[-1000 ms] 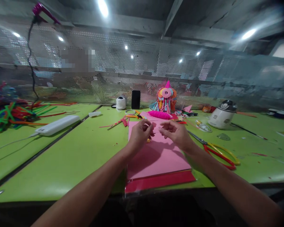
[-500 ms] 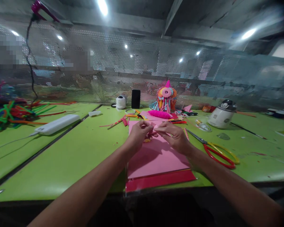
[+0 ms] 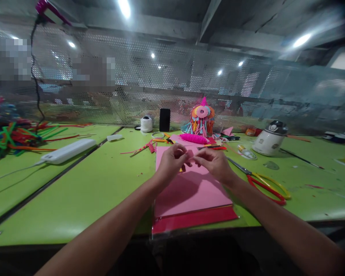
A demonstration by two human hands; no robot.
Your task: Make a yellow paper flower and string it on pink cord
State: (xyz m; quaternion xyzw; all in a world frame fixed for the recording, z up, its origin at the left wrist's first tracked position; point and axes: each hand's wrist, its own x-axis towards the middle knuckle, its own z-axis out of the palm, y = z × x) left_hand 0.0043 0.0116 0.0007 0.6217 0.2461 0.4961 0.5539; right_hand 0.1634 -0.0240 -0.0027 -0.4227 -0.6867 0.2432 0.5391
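Between my two hands is a small piece of pink paper [image 3: 191, 154], held above a stack of pink sheets [image 3: 189, 195]. My left hand [image 3: 174, 160] is closed, pinching the paper's left side with thumb and fingers. The fingertips of my right hand [image 3: 214, 161] pinch its right edge. Part of the paper is hidden behind my fingers. A small yellow bit shows just below my left fingertips. Under the pink sheets a red sheet [image 3: 195, 220] sticks out at the table's front edge.
Scissors [image 3: 266, 186] with red and yellow handles lie to the right. Behind the stack are a bright pink roll [image 3: 194, 138], a fringed paper figure [image 3: 202, 117] and an upright phone [image 3: 165, 120]. A white power strip [image 3: 69, 151] is left; a white jug [image 3: 270, 138] stands right.
Both hands have shifted slightly to the right and turned a little, still pinching the small pink paper. My right fingers are more bent. The things on the table have stayed in place.
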